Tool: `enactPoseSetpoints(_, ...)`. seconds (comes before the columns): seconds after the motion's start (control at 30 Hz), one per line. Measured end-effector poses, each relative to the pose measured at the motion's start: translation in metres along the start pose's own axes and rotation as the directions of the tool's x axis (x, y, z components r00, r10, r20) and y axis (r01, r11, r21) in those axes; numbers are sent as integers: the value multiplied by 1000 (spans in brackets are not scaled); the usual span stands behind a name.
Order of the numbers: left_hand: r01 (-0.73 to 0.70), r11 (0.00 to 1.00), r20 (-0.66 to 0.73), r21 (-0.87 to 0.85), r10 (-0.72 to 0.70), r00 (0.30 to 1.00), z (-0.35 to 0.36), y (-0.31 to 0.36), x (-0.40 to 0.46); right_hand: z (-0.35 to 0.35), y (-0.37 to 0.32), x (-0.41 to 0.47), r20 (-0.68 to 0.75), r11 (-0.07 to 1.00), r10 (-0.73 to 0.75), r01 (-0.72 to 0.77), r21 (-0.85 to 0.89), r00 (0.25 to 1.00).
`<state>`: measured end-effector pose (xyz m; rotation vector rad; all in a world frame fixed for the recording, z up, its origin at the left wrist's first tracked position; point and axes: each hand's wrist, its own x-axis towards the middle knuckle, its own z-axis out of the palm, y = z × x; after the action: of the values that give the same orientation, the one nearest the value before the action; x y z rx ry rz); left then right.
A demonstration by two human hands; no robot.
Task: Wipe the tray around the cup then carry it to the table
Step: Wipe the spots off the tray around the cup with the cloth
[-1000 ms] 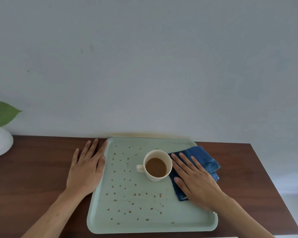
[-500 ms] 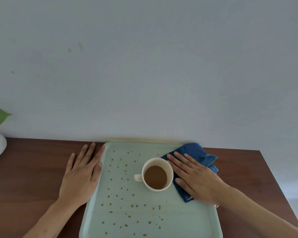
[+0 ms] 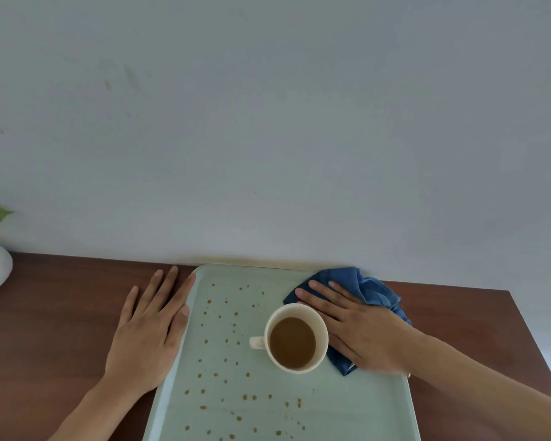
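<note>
so the pale green tray (image 3: 357, 409) sits on the wooden desk (image 3: 61, 313), its far edge right up against the wall. the cup (image 3: 295, 340) of coffee stands a bit right of the tray's middle, handle pointing left.

right hand (image 3: 360, 332) lies flat on the blue cloth (image 3: 360, 286) in the tray's far right corner, fingers straight and slightly spread, touching the cup's right side. looks like it's pressing the cloth down to wipe around the cup without bumping it.

left hand (image 3: 153, 329) lies flat on the desk, fingers together, thumb and index along the tray's left edge, probably bracing it so it won't slide.

brown drips still dot the left and near parts, so most wiping is still to do.
</note>
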<state>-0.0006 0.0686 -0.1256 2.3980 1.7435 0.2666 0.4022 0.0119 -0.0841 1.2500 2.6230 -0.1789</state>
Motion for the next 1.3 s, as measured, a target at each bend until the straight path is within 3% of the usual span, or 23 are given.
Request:
enactPoseSetpoints(0.27, -1, 1000, 10, 9, 1, 1000, 1, -1, 0, -3, 4, 17, 33, 997, -79, 78, 29, 996)
enactPoseSetpoints(0.7, 5, 1000, 22, -9, -4, 1000, -2, 0, 0, 0, 14, -13, 37, 997, -35, 32, 68, 999)
enactPoseSetpoints(0.93, 2, 1000, 23, -4, -2, 1000, -2, 1, 0, 5, 20, -40, -26, 999, 41, -42, -18, 999)
enactPoseSetpoints(1.3, -5, 1000, 15, 1, 5, 1000, -2, 2, -1, -3, 7, -2, 39, 998, -28, 26, 51, 999)
